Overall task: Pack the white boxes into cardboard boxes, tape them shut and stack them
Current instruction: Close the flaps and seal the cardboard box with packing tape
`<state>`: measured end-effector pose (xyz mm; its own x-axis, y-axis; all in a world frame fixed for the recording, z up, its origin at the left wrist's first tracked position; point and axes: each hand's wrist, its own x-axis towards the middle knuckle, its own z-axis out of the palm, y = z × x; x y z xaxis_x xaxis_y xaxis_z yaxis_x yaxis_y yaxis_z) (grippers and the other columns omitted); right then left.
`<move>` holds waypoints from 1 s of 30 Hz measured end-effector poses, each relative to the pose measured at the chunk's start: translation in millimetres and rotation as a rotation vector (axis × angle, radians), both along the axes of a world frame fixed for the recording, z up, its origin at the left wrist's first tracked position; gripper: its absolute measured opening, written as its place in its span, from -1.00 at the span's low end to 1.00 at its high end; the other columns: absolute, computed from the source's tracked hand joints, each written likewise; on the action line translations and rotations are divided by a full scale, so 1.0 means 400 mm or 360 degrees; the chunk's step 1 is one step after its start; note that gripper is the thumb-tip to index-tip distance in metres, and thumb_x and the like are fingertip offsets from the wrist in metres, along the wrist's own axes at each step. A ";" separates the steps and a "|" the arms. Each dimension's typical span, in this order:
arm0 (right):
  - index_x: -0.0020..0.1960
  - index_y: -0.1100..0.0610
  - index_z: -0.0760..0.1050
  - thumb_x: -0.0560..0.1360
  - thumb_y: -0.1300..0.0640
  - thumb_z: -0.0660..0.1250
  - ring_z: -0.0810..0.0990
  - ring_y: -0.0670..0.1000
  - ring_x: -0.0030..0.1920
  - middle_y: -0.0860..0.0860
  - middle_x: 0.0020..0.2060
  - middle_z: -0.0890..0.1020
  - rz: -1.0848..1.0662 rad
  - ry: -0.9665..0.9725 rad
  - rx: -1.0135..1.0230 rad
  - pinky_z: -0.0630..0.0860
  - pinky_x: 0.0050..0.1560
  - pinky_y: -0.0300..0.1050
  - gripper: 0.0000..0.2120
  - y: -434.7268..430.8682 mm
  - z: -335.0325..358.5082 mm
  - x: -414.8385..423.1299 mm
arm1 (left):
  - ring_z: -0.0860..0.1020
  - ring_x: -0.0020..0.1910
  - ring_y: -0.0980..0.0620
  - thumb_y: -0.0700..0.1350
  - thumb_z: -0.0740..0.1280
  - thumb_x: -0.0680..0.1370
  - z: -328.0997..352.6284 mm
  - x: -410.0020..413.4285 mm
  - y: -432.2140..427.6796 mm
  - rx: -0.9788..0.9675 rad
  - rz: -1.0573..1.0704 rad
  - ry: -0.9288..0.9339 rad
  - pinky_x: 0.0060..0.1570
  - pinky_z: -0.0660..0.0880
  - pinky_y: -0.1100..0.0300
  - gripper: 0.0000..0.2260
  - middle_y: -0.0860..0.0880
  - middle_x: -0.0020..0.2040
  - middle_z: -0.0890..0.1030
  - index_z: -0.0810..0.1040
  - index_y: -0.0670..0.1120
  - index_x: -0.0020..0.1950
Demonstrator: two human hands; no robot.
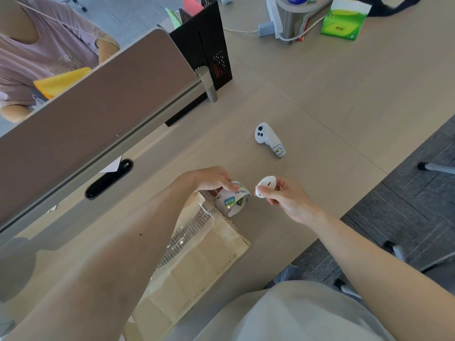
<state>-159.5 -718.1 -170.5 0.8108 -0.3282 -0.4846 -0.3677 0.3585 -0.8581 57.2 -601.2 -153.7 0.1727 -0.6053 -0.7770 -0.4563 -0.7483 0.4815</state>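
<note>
Taping step, lower centre: my left hand [211, 179] grips the tape roll [232, 201] by the cardboard box [204, 257], my right hand [286, 199] pinches a white tool [265, 187]; next, probably cutting.

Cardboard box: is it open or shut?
Shut. The cardboard box has a flat top, and clear tape runs along it up to the tape roll that the left hand holds.

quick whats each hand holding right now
left hand: holds the tape roll on top of the cardboard box
right hand: pinches a small white object
</note>
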 end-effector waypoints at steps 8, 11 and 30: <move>0.10 0.26 0.50 0.64 0.25 0.21 0.65 -0.01 -0.16 0.11 -0.10 0.58 0.0131 0.0017 0.0012 0.62 0.00 -0.09 -0.87 0.044 0.024 0.001 | 0.29 -0.31 -0.02 0.15 0.37 0.53 0.002 0.016 0.013 -0.0075 -0.0190 -0.0002 -0.27 0.20 0.11 -0.51 -0.07 -0.33 0.38 0.56 -0.34 -0.08; 0.11 0.24 0.47 0.63 0.27 0.19 0.61 0.03 -0.20 0.15 -0.08 0.64 0.0272 -0.0022 -0.0048 0.57 -0.11 -0.11 -0.89 0.076 0.037 0.002 | 0.31 -0.34 -0.01 0.06 0.39 0.58 -0.007 0.016 0.008 -0.0096 -0.0236 -0.0045 -0.27 0.23 0.12 -0.63 -0.02 -0.35 0.40 0.58 -0.28 -0.10; 0.22 0.15 0.41 0.66 0.14 0.05 0.65 -0.02 -0.32 -0.03 -0.19 0.57 0.0615 0.0150 -0.0594 0.56 -0.09 0.08 -0.78 0.127 0.062 0.039 | 0.57 -0.43 0.10 -0.32 0.51 0.46 -0.055 0.013 -0.015 -0.0300 0.0169 0.0176 -0.40 0.51 0.28 -0.85 -0.04 -0.38 0.59 0.57 -0.17 -0.21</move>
